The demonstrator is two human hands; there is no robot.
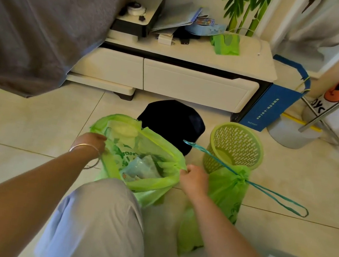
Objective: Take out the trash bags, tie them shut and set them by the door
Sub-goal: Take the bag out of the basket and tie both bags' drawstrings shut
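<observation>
An open green trash bag (152, 147) stands on the tiled floor in front of my knee, with paper and plastic waste showing inside. My left hand (91, 143), a bangle on its wrist, grips the bag's left rim. My right hand (194, 180) pinches the right rim. To the right stands a second green bag (223, 194), drawn shut, its blue drawstring (273, 194) looping out over the floor. Behind it a green perforated bin (235, 147) stands with no bag in it.
A black rounded object (173, 121) sits on the floor behind the open bag. A white low cabinet (172, 77) with clutter on top runs along the back. A grey bedcover (37, 18) hangs at left. A blue paper bag (272, 102) and a metal stand (330, 129) are at right.
</observation>
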